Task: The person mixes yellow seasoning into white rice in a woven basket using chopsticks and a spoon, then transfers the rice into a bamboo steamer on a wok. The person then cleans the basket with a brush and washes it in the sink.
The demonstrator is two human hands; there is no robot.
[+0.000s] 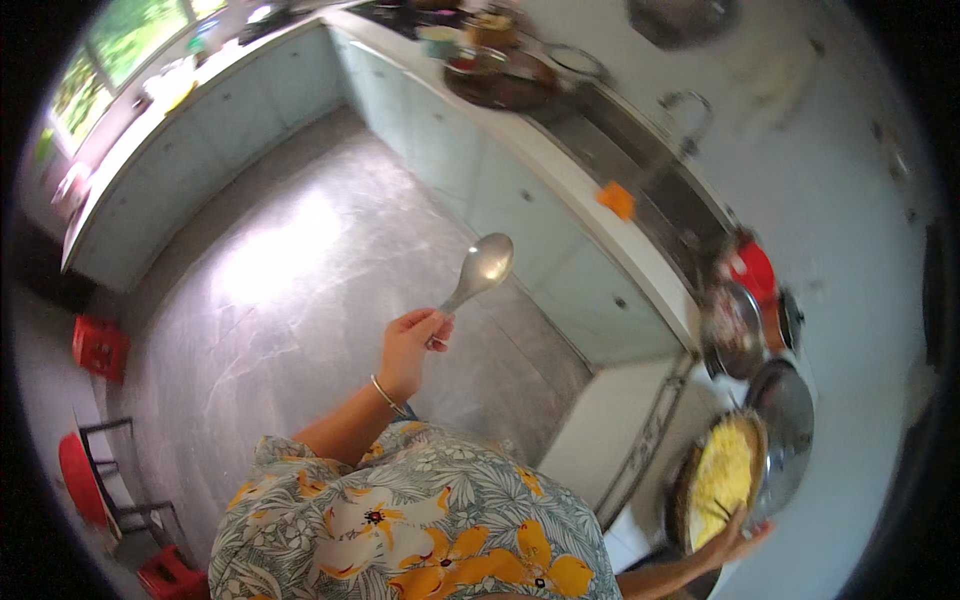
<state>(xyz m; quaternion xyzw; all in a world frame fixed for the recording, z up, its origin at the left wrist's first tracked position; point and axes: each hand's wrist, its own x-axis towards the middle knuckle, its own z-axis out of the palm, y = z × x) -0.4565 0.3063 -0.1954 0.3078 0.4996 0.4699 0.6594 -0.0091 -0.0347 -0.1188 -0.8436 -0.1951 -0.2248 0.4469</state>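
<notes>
My left hand (412,349) holds a large metal serving spoon (486,261) by its handle, bowl end up, in front of me above the floor. A bangle circles that wrist. At the lower right, my right hand (727,541) is at the near rim of a round pan (679,480) with yellow food (721,476) in it. Thin dark lines show over the food by the fingers; blur hides what they are. Whether that hand grips the rim cannot be told. Behind the pan is a round glass-like lid (784,442).
Beyond the pan stand a metal bowl (731,330) and a red container (754,271). A sink (645,172) with a faucet (690,112) and an orange cloth-like piece (616,200) lies along the counter (555,165). Red crates and a chair (112,480) stand at the left.
</notes>
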